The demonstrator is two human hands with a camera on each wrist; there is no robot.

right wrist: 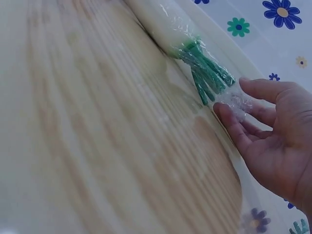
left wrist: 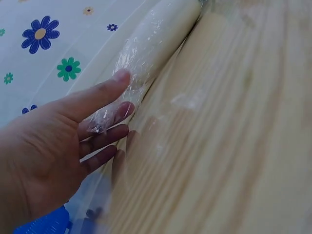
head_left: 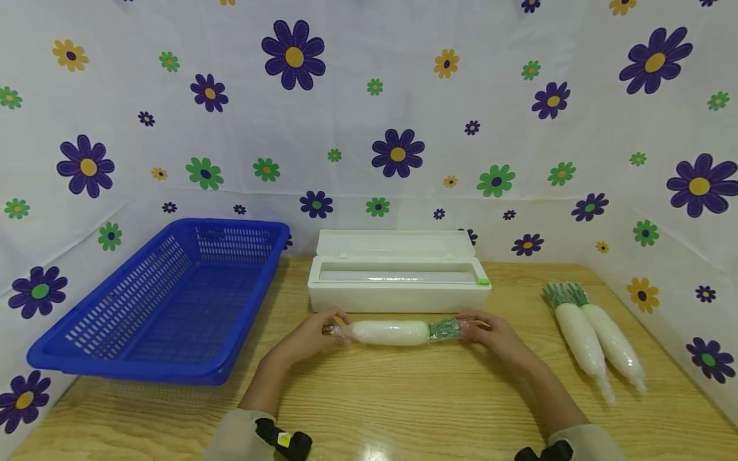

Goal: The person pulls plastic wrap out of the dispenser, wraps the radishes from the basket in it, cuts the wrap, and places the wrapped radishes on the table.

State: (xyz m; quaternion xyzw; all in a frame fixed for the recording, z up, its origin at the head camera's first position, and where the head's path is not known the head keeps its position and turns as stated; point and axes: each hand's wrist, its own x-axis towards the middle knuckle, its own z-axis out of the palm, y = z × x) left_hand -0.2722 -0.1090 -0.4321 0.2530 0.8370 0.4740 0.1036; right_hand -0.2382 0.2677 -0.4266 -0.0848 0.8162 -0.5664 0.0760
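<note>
A white radish with green leaf stalks, wrapped in clear plastic film, lies crosswise just in front of the white film box. My left hand pinches the loose film at its plain end; in the left wrist view the thumb lies over that film, with the other fingers loosely bent below. At the leafy end, my right hand holds the gathered film between thumb and fingers, just beyond the stalk tips. The radish's middle is untouched by either hand.
The white film box stands with its lid raised, a roll of film inside. At the left is a blue plastic basket. Two wrapped radishes lie side by side at the right. Flower-patterned cloth surrounds the wooden table.
</note>
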